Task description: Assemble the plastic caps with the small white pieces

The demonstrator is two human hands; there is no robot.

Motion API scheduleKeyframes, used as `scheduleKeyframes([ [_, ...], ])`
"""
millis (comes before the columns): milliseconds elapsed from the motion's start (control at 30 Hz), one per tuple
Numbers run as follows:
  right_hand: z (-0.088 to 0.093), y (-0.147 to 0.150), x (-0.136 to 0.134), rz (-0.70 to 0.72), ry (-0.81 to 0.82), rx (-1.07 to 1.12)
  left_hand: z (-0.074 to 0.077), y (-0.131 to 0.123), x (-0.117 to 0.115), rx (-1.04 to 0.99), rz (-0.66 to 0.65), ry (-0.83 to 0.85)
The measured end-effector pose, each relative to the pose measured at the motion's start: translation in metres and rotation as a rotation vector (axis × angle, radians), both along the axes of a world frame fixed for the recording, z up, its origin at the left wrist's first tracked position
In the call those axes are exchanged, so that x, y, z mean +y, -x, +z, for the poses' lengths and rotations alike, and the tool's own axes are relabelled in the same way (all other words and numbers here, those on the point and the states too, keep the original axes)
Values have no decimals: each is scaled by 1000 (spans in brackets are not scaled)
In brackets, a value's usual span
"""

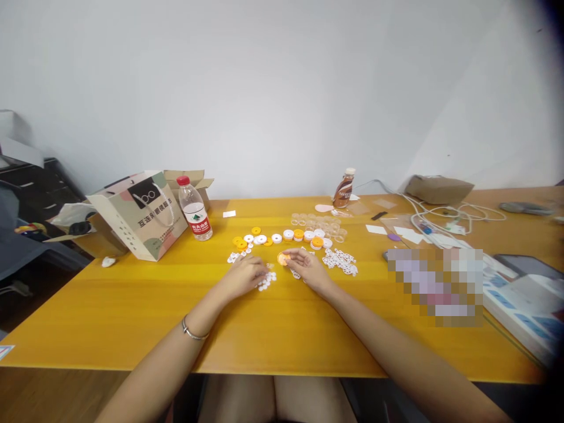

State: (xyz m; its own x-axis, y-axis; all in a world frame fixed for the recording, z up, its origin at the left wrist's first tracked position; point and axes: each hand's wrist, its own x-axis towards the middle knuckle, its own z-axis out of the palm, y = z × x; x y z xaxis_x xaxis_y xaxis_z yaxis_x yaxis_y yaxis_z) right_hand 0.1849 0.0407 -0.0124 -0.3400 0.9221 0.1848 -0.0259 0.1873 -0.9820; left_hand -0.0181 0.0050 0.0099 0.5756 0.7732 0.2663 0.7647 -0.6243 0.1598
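Observation:
My right hand (307, 265) pinches a small orange round piece (282, 258) just above the yellow table (132, 311). My left hand (245, 274) rests on the table with its fingers curled over a heap of small white round pieces (266, 282); whether it holds one is hidden. Beyond the hands lie orange and white discs (264, 239) in a loose row. A cluster of clear rings (318, 223) sits further back. A pile of white pieces (340, 261) lies right of my right hand.
A paper bag (141, 212) and a water bottle (194, 209) stand at the back left, a brown drink bottle (343, 189) at the back middle. Cables (440, 218) and a brown pouch (438, 188) lie at the right, with boxes (520, 299) by the right edge.

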Motion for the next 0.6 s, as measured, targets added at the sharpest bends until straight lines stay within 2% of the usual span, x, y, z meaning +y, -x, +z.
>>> scheduleKeyframes([
  [300, 1, 2, -4, 45, 17, -6, -4, 1, 2, 70, 32, -117],
  [467, 1, 4, -6, 77, 48, 40, 0, 0, 1, -31, -4, -150],
  [600, 2, 6, -12, 177, 91, 72, 2, -8, -4, -133, -36, -247],
])
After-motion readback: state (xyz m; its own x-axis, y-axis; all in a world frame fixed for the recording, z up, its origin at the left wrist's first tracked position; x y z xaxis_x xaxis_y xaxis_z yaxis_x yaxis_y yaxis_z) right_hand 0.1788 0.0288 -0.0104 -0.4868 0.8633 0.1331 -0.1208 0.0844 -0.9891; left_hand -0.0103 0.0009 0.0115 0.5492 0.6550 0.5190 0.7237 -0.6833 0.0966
